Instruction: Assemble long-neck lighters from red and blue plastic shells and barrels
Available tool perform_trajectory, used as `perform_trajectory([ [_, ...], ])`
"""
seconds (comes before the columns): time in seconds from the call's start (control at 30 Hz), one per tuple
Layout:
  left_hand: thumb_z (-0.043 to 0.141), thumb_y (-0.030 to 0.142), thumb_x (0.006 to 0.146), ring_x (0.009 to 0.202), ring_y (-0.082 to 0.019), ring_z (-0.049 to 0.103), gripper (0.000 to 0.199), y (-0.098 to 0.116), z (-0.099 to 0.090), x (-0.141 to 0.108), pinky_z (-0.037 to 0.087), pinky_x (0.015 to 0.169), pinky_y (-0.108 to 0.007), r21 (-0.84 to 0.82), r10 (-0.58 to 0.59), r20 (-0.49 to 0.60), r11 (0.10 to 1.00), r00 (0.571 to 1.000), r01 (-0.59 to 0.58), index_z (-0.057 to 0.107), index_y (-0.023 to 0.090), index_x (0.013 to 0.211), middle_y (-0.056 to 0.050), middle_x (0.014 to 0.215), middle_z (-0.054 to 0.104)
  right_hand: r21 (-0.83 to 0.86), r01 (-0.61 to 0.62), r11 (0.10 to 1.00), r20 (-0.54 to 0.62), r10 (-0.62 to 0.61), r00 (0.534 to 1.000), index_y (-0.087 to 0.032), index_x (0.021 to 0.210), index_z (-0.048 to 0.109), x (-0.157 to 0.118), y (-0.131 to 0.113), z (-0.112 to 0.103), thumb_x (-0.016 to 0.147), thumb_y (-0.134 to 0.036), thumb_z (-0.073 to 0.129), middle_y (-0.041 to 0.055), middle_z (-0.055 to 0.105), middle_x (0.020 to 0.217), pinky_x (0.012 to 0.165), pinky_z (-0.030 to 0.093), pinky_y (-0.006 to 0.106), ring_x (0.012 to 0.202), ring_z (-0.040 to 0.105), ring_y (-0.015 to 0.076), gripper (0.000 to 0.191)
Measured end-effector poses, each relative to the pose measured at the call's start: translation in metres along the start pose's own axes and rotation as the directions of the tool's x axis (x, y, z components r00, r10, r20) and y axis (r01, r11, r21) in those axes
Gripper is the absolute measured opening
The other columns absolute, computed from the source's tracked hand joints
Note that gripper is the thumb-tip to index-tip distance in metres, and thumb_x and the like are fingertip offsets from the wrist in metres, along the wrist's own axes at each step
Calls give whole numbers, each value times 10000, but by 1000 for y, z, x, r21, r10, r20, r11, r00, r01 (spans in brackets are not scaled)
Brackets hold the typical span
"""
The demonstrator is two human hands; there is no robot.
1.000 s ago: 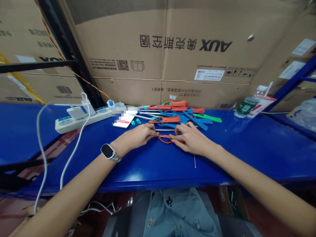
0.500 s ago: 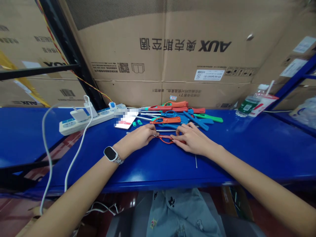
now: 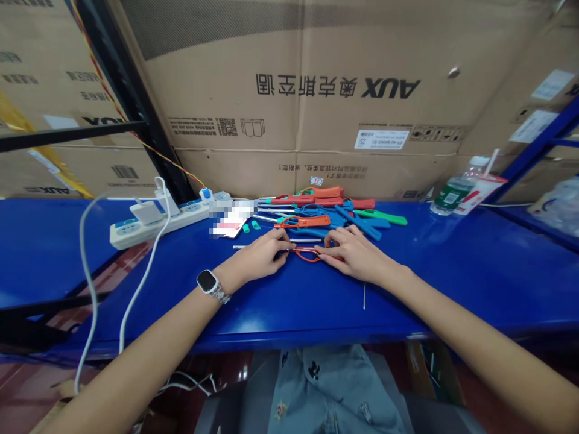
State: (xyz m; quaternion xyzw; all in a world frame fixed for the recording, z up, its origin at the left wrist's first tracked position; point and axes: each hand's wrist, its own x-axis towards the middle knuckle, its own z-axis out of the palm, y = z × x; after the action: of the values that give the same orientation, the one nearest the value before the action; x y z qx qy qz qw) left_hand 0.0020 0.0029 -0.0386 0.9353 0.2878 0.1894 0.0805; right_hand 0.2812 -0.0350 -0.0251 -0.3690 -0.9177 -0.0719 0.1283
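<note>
The left hand (image 3: 265, 253) pinches one end of a slim orange-red plastic handle with a thin side loop (image 3: 307, 249), while the fingers of the right hand (image 3: 355, 253) are closed over its other end. The hands are apart, with the handle between them, low over the shiny blue tabletop (image 3: 280, 301); the two-ended grip probably stops so narrow a piece from turning, and the tabletop may give support, though contact is hard to tell.

Just beyond the handle, a thin silvery metal rod (image 3: 305, 240) lies crosswise; more metal shows left of it, and whether that is the same rod I cannot tell. Farther beyond the handle is a loose heap of red, orange, blue and green plastic handles (image 3: 328, 201), likely kept there for easy reach. To the handle's left and beyond are two small teal plastic caps (image 3: 256, 225), a flat white rectangular item (image 3: 233, 223) and, farther left, a long white power strip (image 3: 181, 217), perhaps set aside so its cords run clear of the hands.

Counted: one handle between the hands; in the heap, one green handle and one orange one in front, the red and blue ones overlapping too much to count surely; one thin white stick (image 3: 364, 296), nearer the body and right of the handle; one clear green-labelled bottle (image 3: 447, 196) and one red-and-white cup (image 3: 482, 193), both far right of the handle
</note>
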Motion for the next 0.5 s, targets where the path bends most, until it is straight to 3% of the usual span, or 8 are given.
perform_trajectory([
  [0.2, 608, 296, 993, 1115, -273, 658, 328, 2, -3, 3, 560, 996, -450, -15, -60, -20, 998, 998, 60, 690, 138, 1269, -126, 1140, 675, 36, -47, 998, 2, 47, 999, -244, 1214, 788, -1, -3, 0, 1084, -341, 532, 102, 682, 1061, 852, 362, 402, 957, 588, 227, 303],
  [0.3, 634, 243, 951, 1128, -258, 665, 314, -3, -7, 1, 556, 1008, -425, -61, -75, -11, 995, 997, 74, 694, 151, 1245, -122, 1182, 687, 48, -56, 997, 1, 56, 998, -242, 1216, 788, -2, -4, 0, 1079, -335, 543, 103, 681, 1067, 855, 369, 407, 972, 594, 232, 296],
  [0.5, 549, 110, 935, 969, -208, 695, 252, -10, -13, -2, 574, 933, -379, -77, -101, 19, 992, 995, 102, 733, 151, 1102, -105, 1117, 704, 60, -39, 997, -63, 43, 997, -250, 1212, 792, -3, 0, 8, 1078, -347, 541, 99, 667, 1055, 829, 374, 397, 974, 604, 232, 300],
])
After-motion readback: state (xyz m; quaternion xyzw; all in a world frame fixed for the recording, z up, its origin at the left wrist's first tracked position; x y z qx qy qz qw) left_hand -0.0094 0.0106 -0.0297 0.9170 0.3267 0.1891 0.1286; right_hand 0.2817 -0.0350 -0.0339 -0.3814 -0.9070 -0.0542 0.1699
